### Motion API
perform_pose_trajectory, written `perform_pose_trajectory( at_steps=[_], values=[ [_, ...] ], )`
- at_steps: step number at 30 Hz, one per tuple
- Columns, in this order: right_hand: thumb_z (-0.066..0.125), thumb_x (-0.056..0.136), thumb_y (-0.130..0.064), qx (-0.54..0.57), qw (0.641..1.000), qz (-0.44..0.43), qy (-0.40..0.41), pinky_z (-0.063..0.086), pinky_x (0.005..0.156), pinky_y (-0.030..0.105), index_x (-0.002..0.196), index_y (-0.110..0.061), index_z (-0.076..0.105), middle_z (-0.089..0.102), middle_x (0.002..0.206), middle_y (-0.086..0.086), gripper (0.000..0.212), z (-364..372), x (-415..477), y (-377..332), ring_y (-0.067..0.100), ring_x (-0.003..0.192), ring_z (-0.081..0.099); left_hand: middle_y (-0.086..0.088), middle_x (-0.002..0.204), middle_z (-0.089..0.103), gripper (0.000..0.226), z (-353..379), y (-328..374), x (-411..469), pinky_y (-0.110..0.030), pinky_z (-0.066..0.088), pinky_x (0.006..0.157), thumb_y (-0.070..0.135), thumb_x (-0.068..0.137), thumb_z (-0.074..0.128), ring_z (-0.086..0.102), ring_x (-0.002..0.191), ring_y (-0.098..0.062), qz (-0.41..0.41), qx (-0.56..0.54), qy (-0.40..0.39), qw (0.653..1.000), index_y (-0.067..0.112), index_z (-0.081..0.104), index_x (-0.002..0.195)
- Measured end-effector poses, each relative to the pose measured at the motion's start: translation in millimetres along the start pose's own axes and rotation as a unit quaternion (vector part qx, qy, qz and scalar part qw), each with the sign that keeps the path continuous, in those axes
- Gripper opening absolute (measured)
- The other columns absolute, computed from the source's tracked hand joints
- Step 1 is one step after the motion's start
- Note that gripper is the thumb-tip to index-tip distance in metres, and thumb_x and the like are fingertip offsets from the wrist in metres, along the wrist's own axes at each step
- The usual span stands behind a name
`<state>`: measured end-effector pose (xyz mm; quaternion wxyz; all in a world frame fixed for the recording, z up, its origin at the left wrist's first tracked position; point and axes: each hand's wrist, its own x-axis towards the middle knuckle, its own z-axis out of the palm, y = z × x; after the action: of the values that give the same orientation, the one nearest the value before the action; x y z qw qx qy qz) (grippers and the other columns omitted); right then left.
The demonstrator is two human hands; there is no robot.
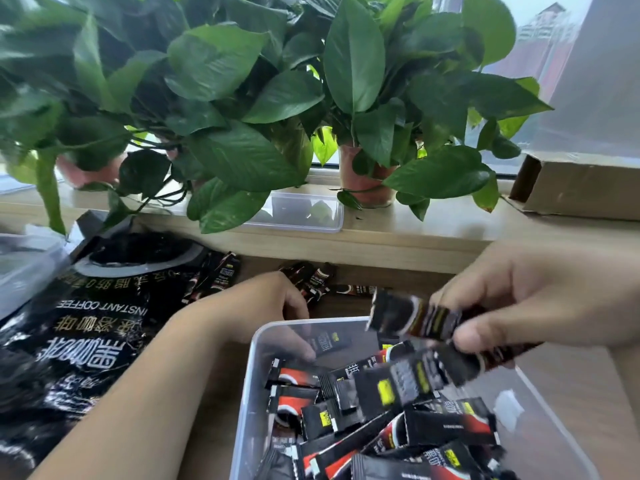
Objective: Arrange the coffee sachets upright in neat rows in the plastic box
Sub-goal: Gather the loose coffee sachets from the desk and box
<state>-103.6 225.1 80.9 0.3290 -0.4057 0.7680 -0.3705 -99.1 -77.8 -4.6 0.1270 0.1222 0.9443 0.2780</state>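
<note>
Plastic box: we see clear, soft-cornered walls on the wooden counter.
Coffee sachets: glossy black-and-red foil sticks, heaped flat and crisscrossed inside.
Right hand: we see it closed, pinching several slim sachets above the box.
Left hand: fingers curled over the box's far-left corner, holding the rim.
Instant coffee bag: crinkled black foil, lying left.

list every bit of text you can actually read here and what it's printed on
"INSTANT COFFEE": on the big black coffee bag, upside down from this view.
Large Chinese characters on the same bag: visible, but I cannot read them reliably.
Print on the coffee sachets in the plastic box: too small and blurred.
Sachets in the right hand: motion-blurred, unreadable.
</note>
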Motion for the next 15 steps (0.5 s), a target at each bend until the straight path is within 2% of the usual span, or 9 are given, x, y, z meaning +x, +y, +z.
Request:
perform_pose_trajectory(
  at_steps=[2,4,7,9,12,15],
  values=[
    [0.071,0.09,-0.021,-0.008,0.999,0.026,-0.041,0.052,0.068,0.018,0.11,-0.009,0.076,0.077,0.095,0.009,0.024,7,3,-5,0.01,0.079,0.069,0.009,0.059,0.067,0.019,1,0,1,-0.032,0.048,0.056,0.045,0.055,0.084,0.055,0.057,-0.003,0.007,0.005,-0.008,1.0,0.032,0.075,0.065],
    [0.075,0.085,-0.016,-0.032,0.995,0.068,-0.07,0.052,0.073,0.011,0.116,-0.016,0.075,0.079,0.101,-0.004,0.031,10,5,-5,0.0,0.085,0.072,0.001,0.067,0.073,0.024,-1,0,2,-0.036,0.053,0.059,0.045,0.054,0.079,0.059,0.06,-0.005,0.008,0.006,-0.008,1.0,0.029,0.077,0.071],
    [0.078,0.082,-0.02,-0.027,0.995,0.068,-0.061,0.055,0.091,0.021,0.12,-0.021,0.072,0.076,0.112,-0.007,0.039,7,3,-1,0.01,0.109,0.07,0.005,0.058,0.064,0.018,0,-2,5,-0.032,0.044,0.053,0.037,0.06,0.08,0.051,0.055,-0.006,0.027,0.001,0.013,1.0,0.024,0.075,0.072],
    [0.076,0.082,-0.023,0.004,0.999,0.028,-0.025,0.057,0.091,0.029,0.119,-0.018,0.073,0.076,0.113,0.002,0.037,3,4,1,0.019,0.11,0.07,0.013,0.052,0.054,0.01,-1,-2,7,-0.022,0.037,0.052,0.024,0.067,0.082,0.043,0.051,-0.004,0.038,-0.024,0.059,0.997,0.021,0.073,0.068],
    [0.073,0.082,-0.026,0.111,0.988,-0.057,0.093,0.061,0.072,0.031,0.109,-0.007,0.075,0.076,0.106,0.017,0.033,-9,12,14,0.03,0.092,0.075,0.013,0.051,0.054,0.016,-10,2,4,-0.018,0.036,0.051,0.017,0.074,0.086,0.044,0.049,-0.002,0.05,-0.082,0.177,0.98,0.018,0.071,0.068],
    [0.069,0.083,-0.011,0.199,0.931,-0.055,0.302,0.057,0.055,0.025,0.088,-0.007,0.077,0.077,0.089,0.018,0.011,-15,35,47,0.025,0.071,0.07,0.005,0.055,0.059,0.022,-22,12,-10,-0.014,0.039,0.048,0.012,0.073,0.088,0.05,0.046,-0.003,0.085,-0.219,0.277,0.932,0.011,0.066,0.069]
  ],
)
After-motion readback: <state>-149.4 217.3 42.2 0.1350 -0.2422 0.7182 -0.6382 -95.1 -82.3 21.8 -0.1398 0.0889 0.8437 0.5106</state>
